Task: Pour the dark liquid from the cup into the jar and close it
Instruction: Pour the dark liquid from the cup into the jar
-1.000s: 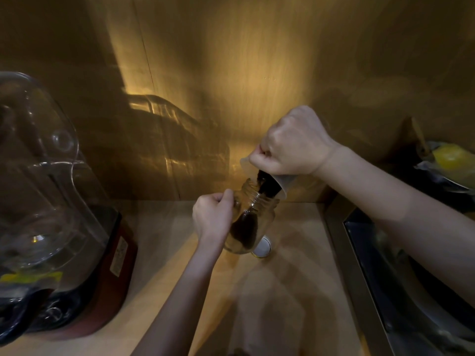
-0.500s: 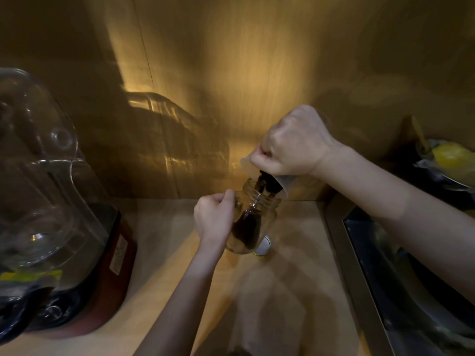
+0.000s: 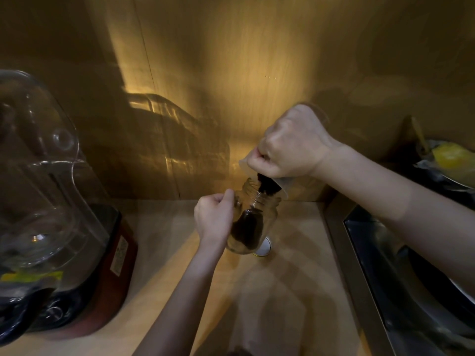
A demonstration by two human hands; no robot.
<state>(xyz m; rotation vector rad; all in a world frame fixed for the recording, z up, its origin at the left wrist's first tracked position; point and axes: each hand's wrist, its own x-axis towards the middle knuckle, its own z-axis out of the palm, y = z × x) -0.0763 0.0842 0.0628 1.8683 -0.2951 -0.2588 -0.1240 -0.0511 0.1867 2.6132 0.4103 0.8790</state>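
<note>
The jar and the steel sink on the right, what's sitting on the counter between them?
In the head view, a small round white lid lies on the wooden counter against the glass jar's base; beyond it, bare counter runs to the sink.

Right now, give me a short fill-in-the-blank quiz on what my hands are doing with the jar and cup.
1. The right hand tips the ____ over the jar's mouth.
2. The left hand steadies the glass ____ on the counter.
3. The liquid collecting inside is ____ in colour.
4. The white lid lies on the counter ____ the jar.

Missing words: cup; jar; dark; beside
</note>
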